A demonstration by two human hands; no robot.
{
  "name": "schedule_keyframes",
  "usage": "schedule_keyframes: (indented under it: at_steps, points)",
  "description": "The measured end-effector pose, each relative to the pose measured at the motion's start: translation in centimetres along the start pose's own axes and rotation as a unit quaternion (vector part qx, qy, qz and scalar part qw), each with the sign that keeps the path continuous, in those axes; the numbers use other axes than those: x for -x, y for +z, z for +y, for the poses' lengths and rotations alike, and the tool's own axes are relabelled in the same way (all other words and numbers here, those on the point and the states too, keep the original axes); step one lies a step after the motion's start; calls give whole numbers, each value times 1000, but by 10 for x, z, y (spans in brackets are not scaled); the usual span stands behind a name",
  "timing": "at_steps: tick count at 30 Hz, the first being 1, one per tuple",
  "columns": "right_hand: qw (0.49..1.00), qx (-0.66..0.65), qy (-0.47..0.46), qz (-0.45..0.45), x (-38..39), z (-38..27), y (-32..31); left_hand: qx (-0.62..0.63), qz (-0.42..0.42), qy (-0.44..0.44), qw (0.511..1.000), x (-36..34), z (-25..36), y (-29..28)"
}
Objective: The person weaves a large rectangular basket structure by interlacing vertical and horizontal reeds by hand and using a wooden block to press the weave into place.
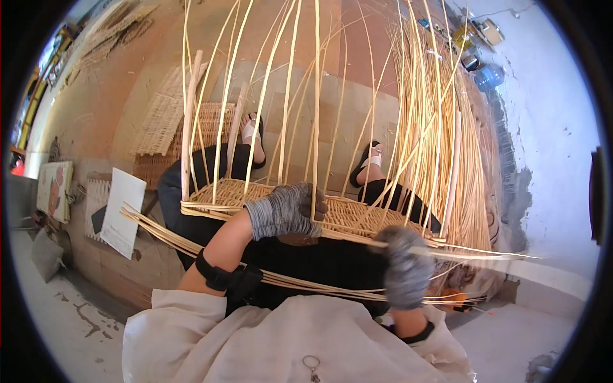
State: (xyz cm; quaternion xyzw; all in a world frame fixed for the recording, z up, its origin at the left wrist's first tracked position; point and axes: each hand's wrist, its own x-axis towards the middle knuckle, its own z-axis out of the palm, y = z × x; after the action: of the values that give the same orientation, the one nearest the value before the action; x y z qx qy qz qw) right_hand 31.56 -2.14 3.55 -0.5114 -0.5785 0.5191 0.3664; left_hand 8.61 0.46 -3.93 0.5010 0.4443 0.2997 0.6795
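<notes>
While on the lap, wicker basket [281, 198] under left hand [284, 210].

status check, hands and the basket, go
Left hand, grey glove, gripping an upright stake at the woven basket base. Right hand, grey glove, closed on flat weaving strands. Basket on lap; loose stakes crowd the right side.

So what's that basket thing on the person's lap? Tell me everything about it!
The half-made basket is pale yellow wicker. Its flat base is tightly woven and rests on the person's dark-trousered lap. Many thin upright canes rise from its rim and fan out, unwoven at the top. Loose long strands trail sideways from the front edge. The left hand, in a grey glove, presses on the base around one cane; the gloved right hand grips a strand at the front.
</notes>
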Motion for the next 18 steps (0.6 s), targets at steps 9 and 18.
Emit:
schedule_keyframes:
  at_steps: [9,18]
  points:
    - [883,303,-309,-182,-134,-28,57,-237,145,-81,957,-3,9,26]
    - [789,484,-357,-123,-89,-15,6,-179,138,-146,963,-1,25,18]
